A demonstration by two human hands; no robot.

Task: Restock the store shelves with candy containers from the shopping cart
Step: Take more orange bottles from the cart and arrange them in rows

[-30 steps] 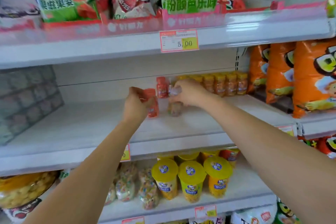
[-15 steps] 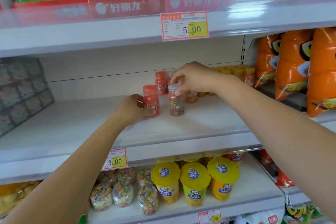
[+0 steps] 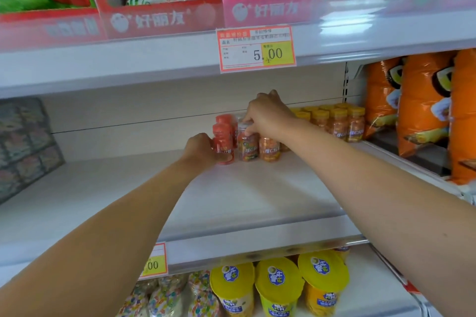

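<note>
Well behind shelf edge [image 3: 257, 229], L grip [image 3: 199, 148], R grip [image 3: 268, 116] prob. hold jars [image 3: 222, 144].

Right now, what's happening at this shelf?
A person is stocking small candy bottles on the middle shelf. The left hand grips a red bottle that stands on the shelf, in front of a second red bottle. The right hand pinches the cap of a clear-capped bottle right beside it, also standing on the shelf. Yellow-capped bottles are lined up further right.
</note>
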